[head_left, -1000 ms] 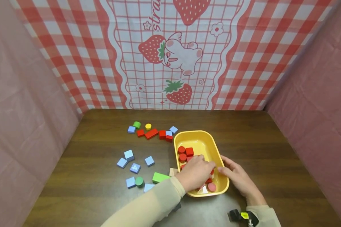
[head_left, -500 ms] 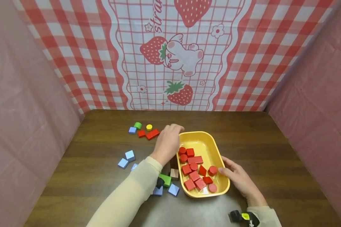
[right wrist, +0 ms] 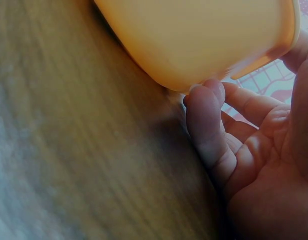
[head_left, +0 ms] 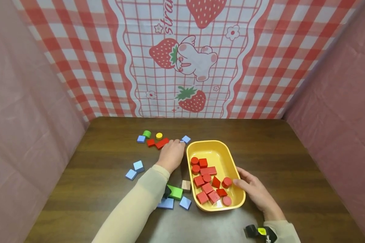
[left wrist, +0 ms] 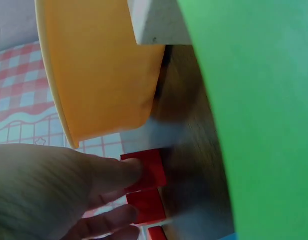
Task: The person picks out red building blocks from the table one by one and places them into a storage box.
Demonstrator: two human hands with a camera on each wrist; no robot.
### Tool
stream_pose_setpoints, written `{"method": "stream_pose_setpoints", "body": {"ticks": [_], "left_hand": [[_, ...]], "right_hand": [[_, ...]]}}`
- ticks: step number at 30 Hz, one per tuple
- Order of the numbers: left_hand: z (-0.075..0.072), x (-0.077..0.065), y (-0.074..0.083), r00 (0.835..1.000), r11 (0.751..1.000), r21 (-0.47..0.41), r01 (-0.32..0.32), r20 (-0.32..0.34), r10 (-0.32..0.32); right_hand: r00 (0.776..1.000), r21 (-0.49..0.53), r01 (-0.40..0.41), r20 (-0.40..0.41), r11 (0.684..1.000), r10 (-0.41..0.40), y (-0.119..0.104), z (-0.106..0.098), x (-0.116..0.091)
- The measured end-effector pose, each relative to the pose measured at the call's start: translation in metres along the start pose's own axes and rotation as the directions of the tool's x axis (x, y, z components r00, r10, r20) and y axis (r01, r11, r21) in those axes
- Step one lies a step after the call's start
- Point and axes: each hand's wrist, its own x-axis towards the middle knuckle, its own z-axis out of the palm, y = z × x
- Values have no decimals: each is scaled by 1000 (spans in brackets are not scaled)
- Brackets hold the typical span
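At the left side of the yellow tub [head_left: 211, 142], my left hand [head_left: 171, 156] reaches down over the table and hides part of a row of blocks. In the left wrist view its thumb presses on a red block [left wrist: 154, 172], with fingers on the far side, pinching it. A second red block [left wrist: 147, 206] sits right beside that one. My right hand [head_left: 257, 190] grips the tub's right wall, thumb at the rim and fingers against the outside. Several red blocks [head_left: 208, 171], cubes, cylinders and other shapes, lie inside the tub.
Left of the tub lie a green block [head_left: 175, 192], a plain wooden cube [head_left: 186, 185] and several blue blocks [head_left: 185, 203]. Farther back are a yellow cylinder [head_left: 159, 136], a long red block [head_left: 162, 144] and a green piece [head_left: 147, 134]. A checked cloth [head_left: 100, 84] hangs behind the table.
My left hand has come out of the tub, moved left and back past its rim, and lowered to the red blocks on the table. The right hand stays on the tub.
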Motion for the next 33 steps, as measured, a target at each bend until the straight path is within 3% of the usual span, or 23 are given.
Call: {"method": "stream_pose_setpoints", "body": {"ticks": [8,13,19,23,25,30,33], "left_hand": [[0,-4,-5,1000,1000,-11,2,19,-2],[-19,-5,-3,998,1000,-11,20,-52,-20],[-45,-13,23,990,989,-149,-14,-139,-7],[-47,-19,50,992,969,-227,-101,-95,81],[-43,-20,62,987,950,-271,-158,-35,154],[-32,-23,82,941,903,-334,-270,109,321],[-28,-23,89,923,883,-362,-300,123,365]], "right_hand": [[1000,-23,-30,-3,999,30,-2,1,2],[999,-24,-36,-2,999,36,-3,0,2],[999,-20,-41,7,999,41,-3,-1,1],[999,-26,-49,6,998,49,-3,-2,1],[999,-26,-47,5,999,47,-2,-2,1],[1000,11,-6,15,1000,6,0,-1,0],[999,39,26,24,999,-27,0,-1,0]]}}
